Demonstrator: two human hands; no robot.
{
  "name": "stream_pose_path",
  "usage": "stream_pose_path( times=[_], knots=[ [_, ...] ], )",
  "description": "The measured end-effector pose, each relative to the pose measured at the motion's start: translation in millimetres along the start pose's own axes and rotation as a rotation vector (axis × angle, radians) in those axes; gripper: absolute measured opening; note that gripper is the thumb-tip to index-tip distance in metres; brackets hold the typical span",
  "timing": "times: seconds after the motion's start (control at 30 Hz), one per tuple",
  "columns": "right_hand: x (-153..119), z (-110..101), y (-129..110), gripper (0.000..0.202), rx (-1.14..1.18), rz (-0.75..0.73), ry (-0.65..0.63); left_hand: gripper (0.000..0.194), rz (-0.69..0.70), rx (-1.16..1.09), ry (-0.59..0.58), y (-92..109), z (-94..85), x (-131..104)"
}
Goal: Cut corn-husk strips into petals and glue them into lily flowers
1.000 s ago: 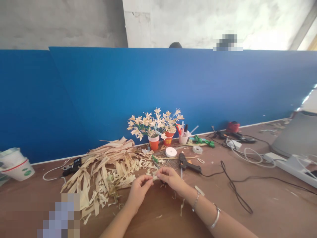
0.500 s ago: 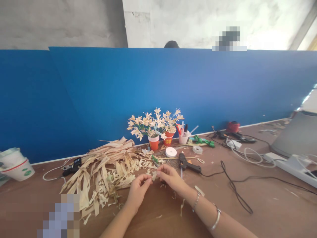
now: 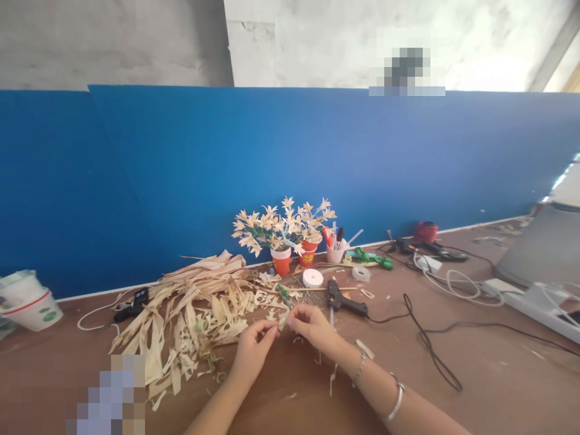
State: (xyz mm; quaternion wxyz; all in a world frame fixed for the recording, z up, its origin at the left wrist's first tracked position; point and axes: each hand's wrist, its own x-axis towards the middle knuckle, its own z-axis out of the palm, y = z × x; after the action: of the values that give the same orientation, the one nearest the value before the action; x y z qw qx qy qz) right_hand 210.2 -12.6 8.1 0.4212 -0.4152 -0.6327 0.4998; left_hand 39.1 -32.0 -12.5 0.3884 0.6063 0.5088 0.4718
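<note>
Low over the front of the table, my left hand (image 3: 254, 349) is closed, its thumb and forefinger pinched together on a small pale piece of husk (image 3: 282, 321). From the other side my right hand (image 3: 312, 326) pinches the same piece with its fingertips, which partly hide it. A heap of dry husk strips (image 3: 190, 314) lies just left of my hands. Behind my right hand rests a black glue gun (image 3: 344, 299). Green-handled scissors (image 3: 283, 292) and a white roll of tape (image 3: 312, 278) lie beyond my fingers.
Pale husk flowers (image 3: 285, 223) stand in red paper cups (image 3: 281, 263) against the blue partition (image 3: 181, 169). A cup of tools (image 3: 335, 254) and a clear tape roll (image 3: 361, 273) are nearby. Cables and a power strip (image 3: 534, 314) occupy the right; white paper bowls (image 3: 36, 311) sit far left.
My right fingertips have shifted slightly at the small husk piece. My left hand stays almost still. A dark head top behind the partition has gone from sight.
</note>
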Motion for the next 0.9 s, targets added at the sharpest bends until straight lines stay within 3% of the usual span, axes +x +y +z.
stream_pose_path(
  times=[0.33,0.63,0.73,0.8,0.83,0.9],
  knots=[
    [2,-1,4,0.024,-0.007,0.004,0.023,0.012,0.324,0.277,0.084,-6,-2.2,1],
    [4,-3,5,0.025,-0.098,0.010,0.014,0.011,0.370,0.401,0.117,-4,-3.0,0],
    [4,-14,0,0.022,-0.390,-0.056,0.036,0.012,0.360,0.395,0.139,-4,-3.6,0],
    [5,-29,-4,0.015,-0.740,-0.093,0.184,0.014,0.344,0.373,0.171,-4,-4.3,2],
    [5,-39,-5,0.016,-0.939,-0.063,0.282,0.014,0.334,0.360,0.191,-5,-4.6,3],
    [4,-60,-7,0.021,-1.282,0.159,0.455,0.015,0.312,0.335,0.232,-6,-5.0,4]
  ],
)
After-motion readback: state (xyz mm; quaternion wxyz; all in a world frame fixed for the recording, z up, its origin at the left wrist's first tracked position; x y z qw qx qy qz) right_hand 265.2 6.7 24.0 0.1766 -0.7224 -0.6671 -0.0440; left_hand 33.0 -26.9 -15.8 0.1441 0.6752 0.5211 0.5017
